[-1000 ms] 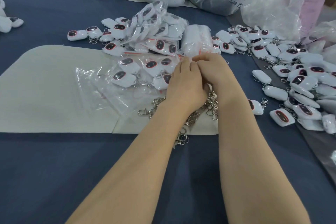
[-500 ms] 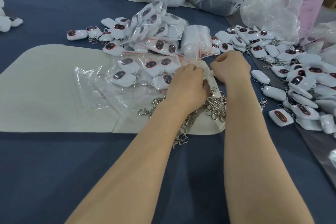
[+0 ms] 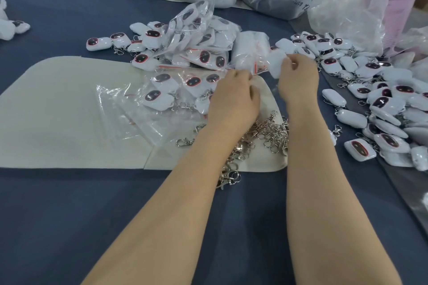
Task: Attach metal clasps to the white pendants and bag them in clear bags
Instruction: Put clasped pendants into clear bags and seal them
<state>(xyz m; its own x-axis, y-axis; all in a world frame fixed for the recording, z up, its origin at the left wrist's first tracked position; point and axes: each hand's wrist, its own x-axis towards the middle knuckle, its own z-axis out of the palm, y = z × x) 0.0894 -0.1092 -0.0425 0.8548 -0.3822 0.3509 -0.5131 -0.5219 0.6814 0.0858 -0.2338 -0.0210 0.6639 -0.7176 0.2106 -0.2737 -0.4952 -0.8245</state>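
Clasps (image 3: 273, 132) lie heaped on the cream mat (image 3: 69, 111) between my forearms; just beyond, my left grip (image 3: 234, 97) is curled at the clear bags (image 3: 129, 122), holding what I cannot tell; farther off, my right grip (image 3: 298, 76) pinches a white pendant (image 3: 275, 62) over the tabletop (image 3: 69, 215).

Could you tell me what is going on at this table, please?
A person is packing pendants. The right hand pinches a blurred white piece, likely a pendant, beside the stack of clear bags. The left hand is curled over the mat edge; whether it holds anything is unclear. Loose clasps lie between the wrists, unbagged pendants are heaped to the right, and bagged ones lie beyond the mat.
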